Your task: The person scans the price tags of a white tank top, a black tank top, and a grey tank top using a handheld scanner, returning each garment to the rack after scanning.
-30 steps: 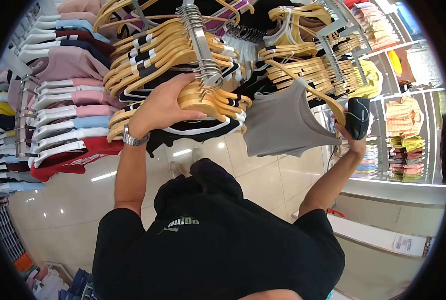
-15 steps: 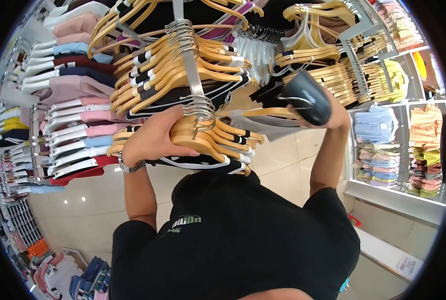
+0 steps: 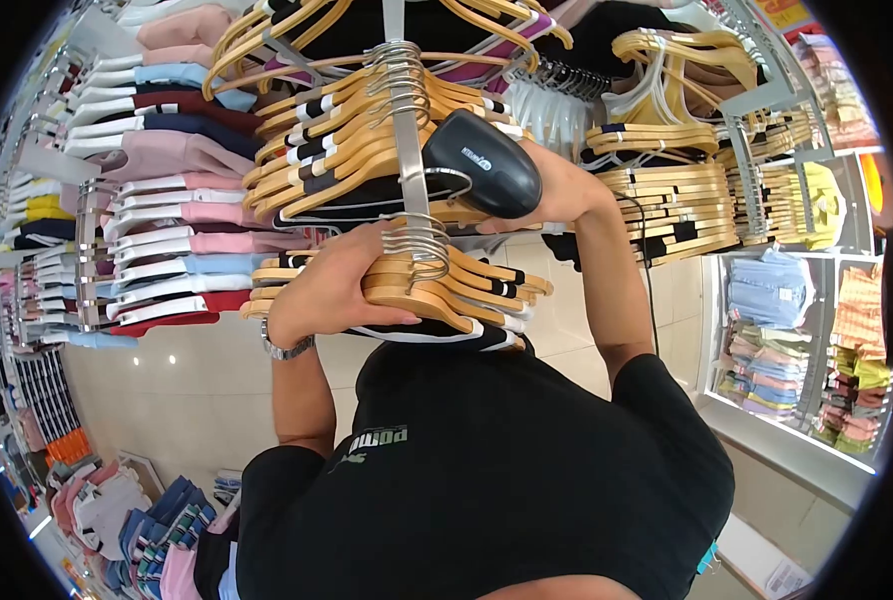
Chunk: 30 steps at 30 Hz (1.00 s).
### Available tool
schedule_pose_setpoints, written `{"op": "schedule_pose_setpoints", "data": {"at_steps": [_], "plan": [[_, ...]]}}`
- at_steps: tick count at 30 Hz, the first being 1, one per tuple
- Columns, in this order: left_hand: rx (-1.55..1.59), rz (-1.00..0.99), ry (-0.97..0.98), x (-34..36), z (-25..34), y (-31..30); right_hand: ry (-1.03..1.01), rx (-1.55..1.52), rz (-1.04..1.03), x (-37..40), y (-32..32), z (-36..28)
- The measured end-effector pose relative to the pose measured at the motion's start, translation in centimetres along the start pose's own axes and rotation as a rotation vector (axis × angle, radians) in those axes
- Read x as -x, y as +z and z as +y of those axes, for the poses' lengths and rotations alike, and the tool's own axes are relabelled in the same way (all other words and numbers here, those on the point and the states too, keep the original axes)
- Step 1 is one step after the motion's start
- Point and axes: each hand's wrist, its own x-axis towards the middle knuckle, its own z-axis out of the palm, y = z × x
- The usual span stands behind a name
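Note:
My left hand (image 3: 329, 285), with a metal-band watch on the wrist, is closed around the front bunch of wooden hangers (image 3: 437, 290). Their metal hooks hang together on a metal rail (image 3: 409, 150), and dark garments with white edges show below. In my right hand (image 3: 564, 192) is a black barcode scanner (image 3: 487, 165), its rounded top toward me, right beside the rail. A single hanger hook (image 3: 453, 181) pokes out at the scanner's left edge, between the two bunches; the scanner and my hand hide most of that hanger. Behind it hangs another bunch of wooden hangers (image 3: 337, 150).
On the left, pink, blue and dark red garments (image 3: 182, 160) hang in rows on white hangers. More wooden hangers (image 3: 667, 210) fill a rack at right, near a dark cable (image 3: 647, 230). Shelves of folded clothes (image 3: 767, 355) stand far right. Folded clothes (image 3: 167, 525) lie low at left.
My right hand has brought the scanner and a wooden hanger with a pale garment from the right in to the rail. My left hand stays on the front bunch.

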Motion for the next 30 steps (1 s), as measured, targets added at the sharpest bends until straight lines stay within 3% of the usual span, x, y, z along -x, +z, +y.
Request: {"op": "schedule_pose_setpoints", "data": {"at_steps": [2,10,15,19,22,25,30], "plan": [[-0.203,0.072,0.065,0.3,0.2,0.3,0.034,-0.024,0.043,-0.3,0.0,0.7],[-0.269,0.321,0.056,0.2,2.0,1.4,-0.018,-0.117,0.019,-0.4,1.5,4.1],[-0.202,0.215,0.033,0.1,0.9,1.4,-0.019,-0.172,0.103,-0.2,2.8,4.4],[-0.135,0.223,-0.044,0.3,0.8,1.9,0.179,-0.254,0.183,-0.1,3.9,2.4],[-0.136,0.237,-0.092,0.4,1.2,2.2,0.049,-0.146,0.193,0.2,4.1,3.5],[-0.179,0.254,-0.064,0.5,1.2,2.4,0.090,-0.234,0.189,0.7,4.0,3.9],[0.046,0.294,-0.129,0.9,1.1,2.6,-0.030,-0.308,0.371,1.6,3.1,3.6]]}}
